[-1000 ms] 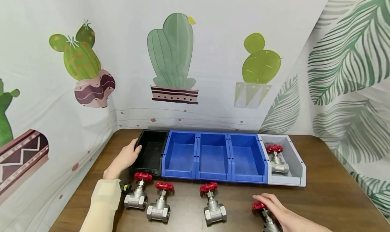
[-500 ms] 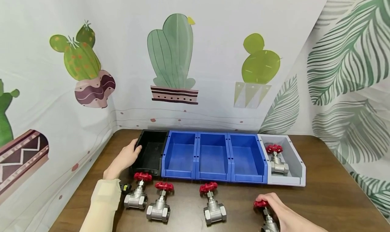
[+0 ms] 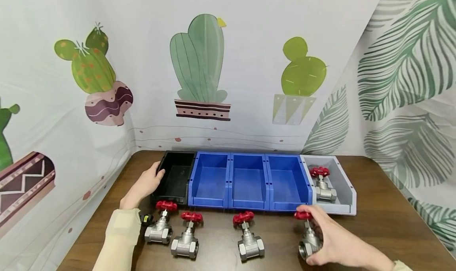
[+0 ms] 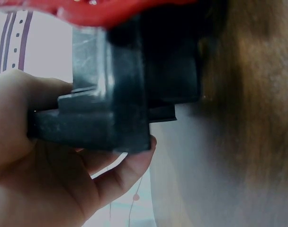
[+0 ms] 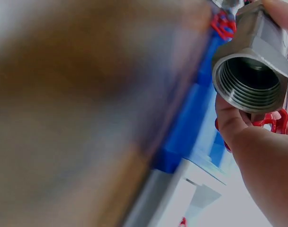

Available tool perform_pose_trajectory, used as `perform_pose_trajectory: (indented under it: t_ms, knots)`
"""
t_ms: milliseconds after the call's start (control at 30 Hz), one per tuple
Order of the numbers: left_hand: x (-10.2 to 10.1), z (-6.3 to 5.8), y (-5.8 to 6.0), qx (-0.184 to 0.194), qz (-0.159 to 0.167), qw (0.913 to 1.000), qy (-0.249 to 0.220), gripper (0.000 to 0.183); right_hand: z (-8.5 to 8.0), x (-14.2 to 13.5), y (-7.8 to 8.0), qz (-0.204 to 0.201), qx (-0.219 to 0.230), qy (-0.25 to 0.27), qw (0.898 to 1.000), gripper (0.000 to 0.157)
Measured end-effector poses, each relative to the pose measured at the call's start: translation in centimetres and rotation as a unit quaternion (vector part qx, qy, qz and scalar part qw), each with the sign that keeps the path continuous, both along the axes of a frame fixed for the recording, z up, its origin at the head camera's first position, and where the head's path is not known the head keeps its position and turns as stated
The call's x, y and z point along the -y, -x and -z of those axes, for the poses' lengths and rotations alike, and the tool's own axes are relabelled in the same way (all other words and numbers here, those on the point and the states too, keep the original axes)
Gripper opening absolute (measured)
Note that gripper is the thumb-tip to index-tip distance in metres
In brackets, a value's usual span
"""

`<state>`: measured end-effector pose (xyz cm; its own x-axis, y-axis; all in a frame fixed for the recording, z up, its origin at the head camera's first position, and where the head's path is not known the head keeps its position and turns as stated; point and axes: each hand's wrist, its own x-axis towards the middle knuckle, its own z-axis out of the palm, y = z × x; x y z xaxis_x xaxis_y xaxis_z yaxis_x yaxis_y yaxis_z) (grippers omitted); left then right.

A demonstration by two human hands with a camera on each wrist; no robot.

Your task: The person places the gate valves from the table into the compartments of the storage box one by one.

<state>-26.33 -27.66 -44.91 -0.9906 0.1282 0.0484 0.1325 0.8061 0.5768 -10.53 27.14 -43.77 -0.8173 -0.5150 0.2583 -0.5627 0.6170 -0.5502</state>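
Observation:
My left hand (image 3: 145, 184) grips the left wall of a black bin (image 3: 178, 180); in the left wrist view thumb and fingers wrap the bin's edge (image 4: 125, 90). My right hand (image 3: 338, 239) holds a steel gate valve (image 3: 309, 241) with a red handwheel (image 3: 303, 215), in front of the bins. The right wrist view shows the valve's threaded opening (image 5: 267, 52) toward the camera, the body pinched between thumb and fingers. Another gate valve (image 3: 325, 192) lies in the grey bin (image 3: 344, 184) at the right.
Three blue bins (image 3: 248, 204) stand between the black and grey ones. Before them on the wooden table (image 3: 217, 239) are three more gate valves: one by the left sleeve (image 3: 159, 232), one beside it (image 3: 185, 245), one central (image 3: 251, 245). A printed cloth (image 3: 249, 65) hangs behind.
My right hand has taken hold of the right-hand valve and moved it forward, toward the bins; more of its body now shows. The left hand keeps its place on the black bin.

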Motion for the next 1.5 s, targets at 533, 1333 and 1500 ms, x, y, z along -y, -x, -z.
perform_pose_trajectory:
  t_ms: [533, 1333, 1500]
  knots:
    - [0.0, -0.2, -0.1, 0.001, 0.000, 1.0000, -0.005, 0.046, -3.6, 2.0, 5.8, 0.049, 0.003, -0.010, 0.999, 0.105]
    - [0.1, 0.4, 0.5, 0.006, 0.008, 0.9999, -0.005, 0.049, -3.3, 4.2, 11.2, 0.119, 0.066, -0.033, 0.990, 0.104]
    - [0.0, 0.4, 0.4, 0.005, 0.007, 0.9999, -0.006, 0.048, -3.1, 4.5, 11.8, 0.137, 0.063, -0.046, 0.987, 0.104]
